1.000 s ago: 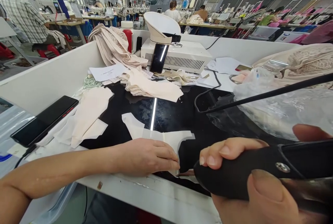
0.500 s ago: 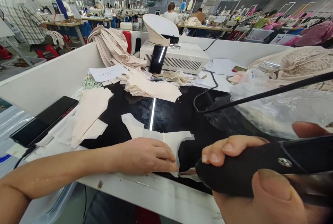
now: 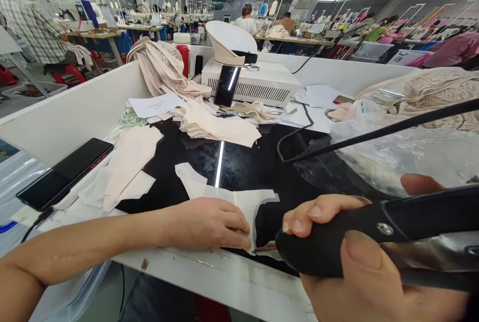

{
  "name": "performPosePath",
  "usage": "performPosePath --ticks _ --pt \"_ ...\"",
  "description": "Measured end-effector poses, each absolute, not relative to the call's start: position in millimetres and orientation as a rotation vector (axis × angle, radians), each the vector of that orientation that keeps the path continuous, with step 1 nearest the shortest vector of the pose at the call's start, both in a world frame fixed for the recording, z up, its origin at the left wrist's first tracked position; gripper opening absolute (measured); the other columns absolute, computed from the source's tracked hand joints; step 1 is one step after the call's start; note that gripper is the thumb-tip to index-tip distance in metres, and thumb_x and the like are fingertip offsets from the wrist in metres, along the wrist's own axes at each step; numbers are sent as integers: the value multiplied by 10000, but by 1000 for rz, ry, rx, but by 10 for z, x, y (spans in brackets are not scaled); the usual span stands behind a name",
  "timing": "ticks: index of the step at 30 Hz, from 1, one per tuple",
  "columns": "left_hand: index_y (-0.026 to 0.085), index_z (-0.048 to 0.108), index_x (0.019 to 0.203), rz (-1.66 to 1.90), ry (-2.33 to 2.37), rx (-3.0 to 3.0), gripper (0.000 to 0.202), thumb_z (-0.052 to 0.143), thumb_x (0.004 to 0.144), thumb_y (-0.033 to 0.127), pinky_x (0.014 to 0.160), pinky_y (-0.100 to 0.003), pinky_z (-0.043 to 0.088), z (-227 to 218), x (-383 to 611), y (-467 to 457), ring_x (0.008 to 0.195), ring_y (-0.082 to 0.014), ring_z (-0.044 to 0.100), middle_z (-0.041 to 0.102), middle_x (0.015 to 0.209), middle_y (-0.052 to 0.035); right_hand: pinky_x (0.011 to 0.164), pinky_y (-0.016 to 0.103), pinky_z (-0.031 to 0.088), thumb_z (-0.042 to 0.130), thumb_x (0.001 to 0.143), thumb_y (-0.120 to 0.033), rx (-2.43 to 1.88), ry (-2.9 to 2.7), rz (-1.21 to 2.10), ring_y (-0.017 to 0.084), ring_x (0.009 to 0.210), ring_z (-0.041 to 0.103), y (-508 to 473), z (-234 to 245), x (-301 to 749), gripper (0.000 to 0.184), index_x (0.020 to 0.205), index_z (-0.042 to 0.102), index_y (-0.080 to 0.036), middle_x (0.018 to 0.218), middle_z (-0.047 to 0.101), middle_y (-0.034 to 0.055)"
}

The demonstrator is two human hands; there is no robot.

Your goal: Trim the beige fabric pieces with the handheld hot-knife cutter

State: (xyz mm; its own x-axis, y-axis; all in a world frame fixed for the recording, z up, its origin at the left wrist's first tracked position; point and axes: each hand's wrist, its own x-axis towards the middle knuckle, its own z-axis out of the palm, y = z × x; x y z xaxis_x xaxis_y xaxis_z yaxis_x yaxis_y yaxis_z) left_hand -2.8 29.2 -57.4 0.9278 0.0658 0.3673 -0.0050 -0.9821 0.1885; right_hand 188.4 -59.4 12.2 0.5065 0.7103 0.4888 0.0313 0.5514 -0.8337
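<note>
My left hand [image 3: 213, 224] rests palm down on a cream cut fabric piece [image 3: 243, 199], its fingers bent and together, gripping the piece near its right edge. The fabric lies on a glossy black panel [image 3: 284, 177] by the table's front edge. In my right hand [image 3: 359, 272] is a black-handled tool [image 3: 322, 242] with a screw and a shiny metal strip along its side. The tool's thin metal tip reaches the fabric's lower right corner, just beside my left fingertips. Whether the tip touches on top or underneath, I cannot tell.
A fabric stack [image 3: 220, 125] lies behind, with more cut pieces [image 3: 130, 162] and a phone [image 3: 65, 172] at left. A black cable [image 3: 374, 135] crosses on the right before a clear plastic bag [image 3: 407, 152]. A white box [image 3: 254, 82] stands at the back.
My right hand and the tool have shifted slightly left, and the handle has turned a little. The left hand has edged slightly left; the fabric stays nearly still.
</note>
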Motion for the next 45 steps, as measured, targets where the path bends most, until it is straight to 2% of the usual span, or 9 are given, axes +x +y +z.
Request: performPosePath --ticks 3,10,15,17,24,29,33,39,45 --pt "200 833 1288 562 40 2886 318 577 1155 65 1169 -316 612 -561 -41 292 1235 -219 783 852 1280 -84 551 398 612 1020 869 -509 -891 -997 486 196 559 615 -618 153 1909 512 1289 753 -390 790 706 -72" --pt "175 814 1287 462 -50 2839 369 681 992 -3 1049 -321 645 -499 -82 301 1117 -226 805 862 1226 -83 545 420 613 1049 763 -426 -900 -873 450 232 594 645 -521 256 2097 645 1332 746 -427 807 735 -73" --pt "164 776 1345 573 23 2829 447 599 978 -20 1063 -324 635 -426 -73 297 1122 -222 801 864 1223 -75 532 371 585 999 745 -343 -856 -816 256 201 538 632 -243 279 2208 448 1050 671 -345 754 737 -84" --pt "146 770 1329 640 48 2854 412 576 1009 -28 1077 -328 629 -364 -29 303 1129 -223 792 859 1216 -85 520 359 585 1011 740 -352 -842 -839 225 193 519 642 -167 264 2284 458 971 616 -324 736 734 -88" --pt "111 769 1260 698 33 3077 201 609 1138 122 1011 -364 626 -301 338 429 1009 -244 756 796 1105 -102 588 329 597 980 861 -424 -831 -909 207 153 551 653 -16 132 2417 400 988 622 -297 774 735 -94" --pt "146 761 1333 578 133 3167 241 733 1151 301 1013 -368 613 -420 494 505 1038 -251 737 760 1160 -95 559 309 600 950 889 -436 -854 -944 215 149 556 664 30 75 2396 357 979 645 -273 784 738 -69" --pt "156 752 1349 509 190 3169 280 799 1118 306 1029 -362 605 -482 475 521 1065 -245 729 750 1151 -85 548 291 606 955 889 -445 -851 -956 220 138 548 668 32 73 2381 368 1012 657 -268 800 738 -69" --pt "142 761 1324 609 181 3149 231 718 1161 301 1047 -375 610 -576 427 532 1056 -242 732 755 1141 -89 545 269 610 935 898 -379 -831 -971 232 129 548 673 37 71 2366 325 1024 656 -270 801 739 -74" --pt "137 763 1330 626 197 3134 237 714 1165 300 1155 -413 599 -609 406 521 1056 -233 751 765 1147 -94 533 291 613 937 895 -400 -842 -973 232 142 544 671 35 66 2361 340 1030 648 -283 791 733 -82"
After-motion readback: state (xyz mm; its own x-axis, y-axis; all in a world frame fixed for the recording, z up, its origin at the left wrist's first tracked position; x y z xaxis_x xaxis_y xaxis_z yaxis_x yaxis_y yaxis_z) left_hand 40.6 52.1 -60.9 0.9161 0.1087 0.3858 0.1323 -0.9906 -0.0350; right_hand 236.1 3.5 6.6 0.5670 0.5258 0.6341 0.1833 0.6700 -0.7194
